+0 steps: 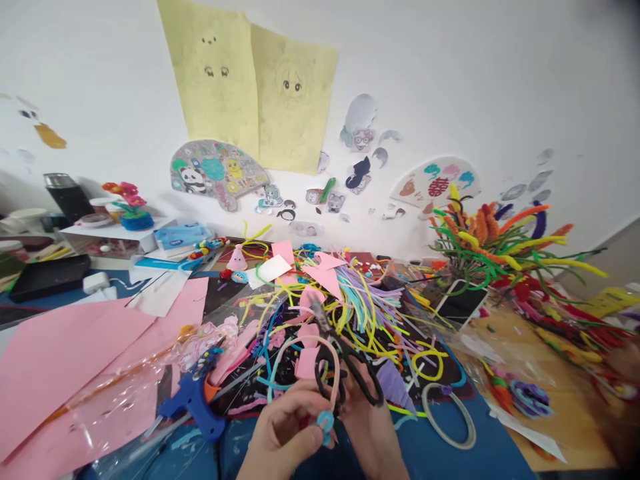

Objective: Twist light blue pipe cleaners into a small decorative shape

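Observation:
My left hand (285, 430) is at the bottom centre, its fingers pinched on a small light-blue curled pipe cleaner piece (325, 423) joined to a pink pipe cleaner loop (300, 343). My right hand (373, 427) sits beside it, fingers through the black handles of a pair of scissors (345, 360). The scissor blades point up and away, towards a pile of loose coloured pipe cleaners (365, 307) on the table.
A blue glue gun (195, 400) lies left of my hands. Pink paper sheets (65, 360) and clear plastic wrap cover the left side. A tape ring (447, 417) lies to the right, a phone (463, 300) and pipe-cleaner bouquet (495, 243) behind it. Drawings hang on the wall.

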Demonstrator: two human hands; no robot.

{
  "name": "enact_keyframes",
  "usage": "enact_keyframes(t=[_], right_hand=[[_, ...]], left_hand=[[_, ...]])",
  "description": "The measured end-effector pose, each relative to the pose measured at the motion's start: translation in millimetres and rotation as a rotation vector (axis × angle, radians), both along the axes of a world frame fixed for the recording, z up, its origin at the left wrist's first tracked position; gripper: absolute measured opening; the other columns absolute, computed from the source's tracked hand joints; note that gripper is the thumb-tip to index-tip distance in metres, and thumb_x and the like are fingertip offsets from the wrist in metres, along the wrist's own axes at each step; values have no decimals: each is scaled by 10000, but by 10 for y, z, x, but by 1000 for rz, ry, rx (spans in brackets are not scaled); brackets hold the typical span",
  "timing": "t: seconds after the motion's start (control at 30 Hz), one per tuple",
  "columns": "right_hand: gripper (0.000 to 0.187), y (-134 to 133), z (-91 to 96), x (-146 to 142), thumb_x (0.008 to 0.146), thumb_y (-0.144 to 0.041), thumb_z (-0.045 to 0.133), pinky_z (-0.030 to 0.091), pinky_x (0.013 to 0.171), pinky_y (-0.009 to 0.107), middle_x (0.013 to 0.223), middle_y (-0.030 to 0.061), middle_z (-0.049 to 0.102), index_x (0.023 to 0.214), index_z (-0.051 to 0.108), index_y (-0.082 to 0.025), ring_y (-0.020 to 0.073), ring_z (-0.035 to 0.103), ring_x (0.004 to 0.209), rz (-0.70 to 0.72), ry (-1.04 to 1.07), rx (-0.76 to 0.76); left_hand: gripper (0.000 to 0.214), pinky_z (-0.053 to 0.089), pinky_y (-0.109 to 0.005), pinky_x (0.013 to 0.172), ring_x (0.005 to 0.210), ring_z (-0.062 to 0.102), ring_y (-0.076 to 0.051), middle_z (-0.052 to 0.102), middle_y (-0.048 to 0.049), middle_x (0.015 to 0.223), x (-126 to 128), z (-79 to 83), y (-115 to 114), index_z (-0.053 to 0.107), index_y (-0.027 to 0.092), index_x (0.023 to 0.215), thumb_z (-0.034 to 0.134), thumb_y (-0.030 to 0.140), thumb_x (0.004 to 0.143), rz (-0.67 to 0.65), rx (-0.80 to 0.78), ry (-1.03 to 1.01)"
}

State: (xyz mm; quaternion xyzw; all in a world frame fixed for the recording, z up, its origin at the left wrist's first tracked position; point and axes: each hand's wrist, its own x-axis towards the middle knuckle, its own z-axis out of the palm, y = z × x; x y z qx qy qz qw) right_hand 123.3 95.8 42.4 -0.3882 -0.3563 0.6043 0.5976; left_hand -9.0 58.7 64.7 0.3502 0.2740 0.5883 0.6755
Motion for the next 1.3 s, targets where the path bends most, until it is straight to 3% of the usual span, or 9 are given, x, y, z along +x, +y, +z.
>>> enact_keyframes(t=[0.1, 0.23, 0.33, 0.47, 0.67, 0.8, 1.03, 1.2, 1.3], right_hand=[[381, 13, -30, -24, 668, -541, 725, 524, 662, 323, 895, 36, 706, 905, 689, -245, 203, 646, 781, 125, 285, -183], [347, -12, -61, -43, 641, -417, 793, 500, 682, 288, 860, 30, 708, 890, 675, -206, 173, 639, 769, 172, 376, -299], [377, -22, -94, -31, 607, -347, 823, 488, 650, 268, 813, 10, 707, 914, 653, -213, 147, 623, 707, 156, 391, -368], [380, -30, -193, 16, 591, -382, 828, 471, 602, 245, 797, -3, 701, 860, 639, -191, 133, 624, 675, 186, 406, -457], [377, -70, -260, 30, 746, -513, 662, 487, 569, 301, 713, 22, 690, 808, 657, -141, 177, 640, 618, 609, 550, -524], [238, -54, -199, 28, 717, -378, 747, 494, 783, 338, 840, 5, 728, 828, 669, -183, 159, 654, 783, 565, 678, -471], [252, 21, -98, 64, 721, -466, 722, 519, 666, 295, 691, -28, 686, 735, 664, -221, 129, 610, 636, 451, 669, -321], [287, 122, -40, 29, 657, -419, 783, 518, 819, 291, 862, -14, 720, 861, 691, -240, 131, 650, 811, 308, 619, -226], [336, 191, -36, 47, 673, -413, 771, 487, 906, 369, 934, 21, 712, 957, 685, -254, 174, 642, 913, 256, 530, -103]], left_hand=[[195, 489, -226, 572, 633, 596, -128, 632, -31, 792, 2, -61, 7, 751, 193, 846, 773, 289, 678, -50, -24, 50], [170, 476, -227, 604, 615, 588, -122, 627, -25, 678, -68, -132, 11, 737, 165, 810, 770, 278, 688, -170, -71, 86], [173, 478, -234, 575, 624, 570, -120, 614, -52, 799, -154, -122, -14, 730, 146, 757, 774, 291, 675, -264, -39, 91], [168, 488, -253, 597, 705, 560, -138, 559, -74, 960, -243, -94, -54, 731, 166, 806, 746, 304, 711, -248, 38, 123], [141, 456, -263, 634, 758, 564, -164, 561, -71, 931, -313, -98, -67, 711, 191, 858, 699, 299, 768, -262, 133, 176], [117, 436, -260, 708, 834, 554, -182, 584, -70, 913, -445, -61, -95, 702, 184, 846, 689, 278, 778, -165, 195, 288], [132, 455, -216, 690, 780, 569, -154, 609, -28, 832, -659, 30, -174, 669, 227, 892, 700, 236, 764, 106, 187, 314], [248, 478, -198, 626, 716, 597, -154, 648, -34, 776, -608, 41, -210, 682, 222, 950, 745, 255, 713, 272, 84, 230], [289, 494, -200, 622, 672, 599, -142, 643, -16, 734, -595, 17, -191, 678, 234, 984, 748, 266, 706, 395, 41, 151]])
